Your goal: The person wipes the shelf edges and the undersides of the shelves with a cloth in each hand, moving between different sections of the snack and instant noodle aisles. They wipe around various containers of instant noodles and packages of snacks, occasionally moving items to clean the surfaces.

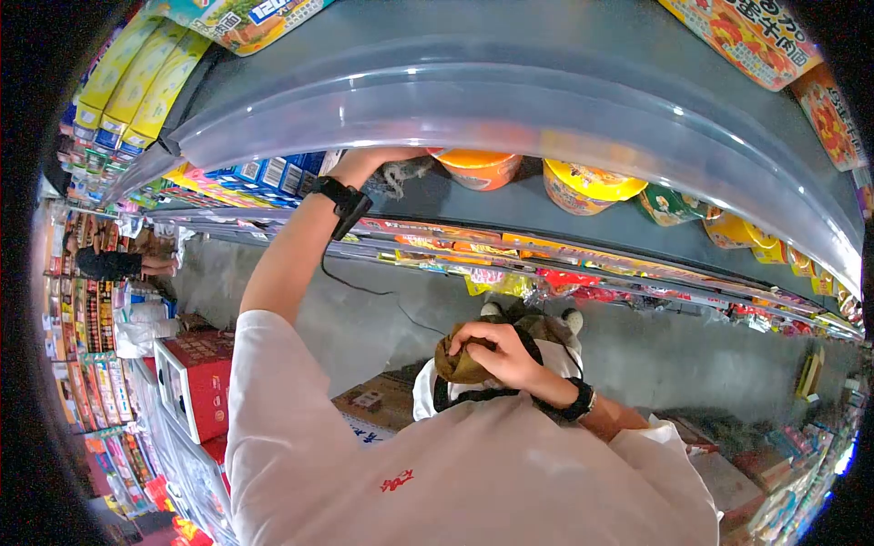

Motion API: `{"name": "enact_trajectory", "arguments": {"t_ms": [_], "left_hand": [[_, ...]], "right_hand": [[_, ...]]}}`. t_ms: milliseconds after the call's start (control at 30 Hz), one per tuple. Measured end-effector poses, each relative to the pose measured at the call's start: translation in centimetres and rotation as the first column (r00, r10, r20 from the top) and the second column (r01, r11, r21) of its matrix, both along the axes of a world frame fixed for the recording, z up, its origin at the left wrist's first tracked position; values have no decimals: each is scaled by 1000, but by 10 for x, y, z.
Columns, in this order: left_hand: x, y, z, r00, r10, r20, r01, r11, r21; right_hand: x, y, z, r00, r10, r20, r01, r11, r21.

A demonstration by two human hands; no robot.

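Note:
My left hand [393, 156] reaches onto a shelf of cup noodles, its fingers mostly hidden behind the clear plastic shelf strip [437, 105]. A ragged grey cloth [406, 175] bunches under that hand on the shelf surface. Just right of it stands an orange noodle cup [480, 168], and farther right is a yellow-lidded noodle cup [590, 185]. Close to my body, my right hand [499, 353] has its fingers curled over a brown-olive cloth bundle [462, 362]. Most of the bundle's underside is out of sight.
Blue boxes [273, 173] stand left of my left hand. Lower shelves [510, 247] hold bright packets. A red carton [196, 382] sits at left, near stocked shelving [86, 314]. Another person [109, 264] is in the aisle. A thin cable [364, 289] trails from my left wrist.

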State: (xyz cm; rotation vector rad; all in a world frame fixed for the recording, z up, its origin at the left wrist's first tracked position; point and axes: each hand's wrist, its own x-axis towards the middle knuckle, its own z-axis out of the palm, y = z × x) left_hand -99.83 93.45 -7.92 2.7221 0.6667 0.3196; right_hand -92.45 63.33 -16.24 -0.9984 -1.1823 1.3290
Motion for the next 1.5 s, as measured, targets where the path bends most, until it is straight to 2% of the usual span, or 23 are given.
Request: {"name": "enact_trajectory", "arguments": {"t_ms": [133,167,200,267,333,400,433,467,667,733,800,867,900,967,1000,1067,1100,1233,1300,1333,1433,1467,1500], "left_hand": [[6,6,1,995,5,-96,4,996,92],[11,10,-1,911,56,-409,-28,997,74],[13,10,-1,727,94,-681,-65,996,68],[-4,-4,-3,864,-102,-493,102,994,-27],[-13,-16,-7,863,-187,-469,161,982,-96],[-22,-20,-17,899,-282,-334,226,954,-198],[-25,-19,-20,861,-261,-437,219,965,-143],[-25,-17,-23,862,-260,-436,219,965,-142],[-17,-19,-31,894,-142,-425,147,989,-21],[-16,-16,-34,946,-100,-310,136,986,98],[-18,-11,-33,963,-23,-268,38,998,50],[-25,6,-33,986,167,11,-166,983,-82],[-39,28,-47,986,166,32,-169,967,191],[-65,51,-50,991,106,75,-130,775,619],[-61,42,-27,913,363,185,-401,882,249],[-63,36,-1,862,484,148,-505,842,190],[-59,32,11,877,467,109,-479,847,228],[-21,-8,39,952,300,-54,-279,928,247],[4,-25,38,964,256,-70,-234,943,235],[20,-33,35,991,136,13,-135,966,222],[56,-44,24,939,-233,253,174,956,236],[57,-40,22,938,-239,251,180,955,235],[57,-34,20,951,-244,193,159,914,372]], "right_hand": [[9,-8,2,995,18,98,-10,996,-85],[13,-8,3,994,-27,102,32,998,-51],[18,-6,4,992,-70,105,72,997,-18],[29,-2,0,990,-139,35,140,989,-49],[41,4,6,980,-195,31,196,980,-40],[48,9,13,972,-234,37,235,972,-27],[51,12,14,963,-267,44,267,964,2],[55,14,14,953,-299,50,298,954,31],[72,21,11,918,-389,78,389,921,5],[76,21,16,901,-424,85,429,902,-50],[76,21,19,894,-442,76,444,896,0],[77,18,22,887,-446,122,446,895,29],[79,18,24,886,-448,122,447,894,34],[80,17,29,876,-453,163,448,891,69],[77,17,36,874,-458,162,454,889,64],[74,23,53,849,-498,175,500,865,37],[78,27,49,782,-480,398,448,876,177],[64,54,82,775,-450,444,441,888,130],[61,76,75,534,-558,635,436,826,358],[60,84,73,530,-560,637,437,824,361],[57,101,64,289,-619,730,375,775,509],[58,103,62,287,-620,730,380,773,508],[59,105,59,252,-631,734,365,765,532]]}}
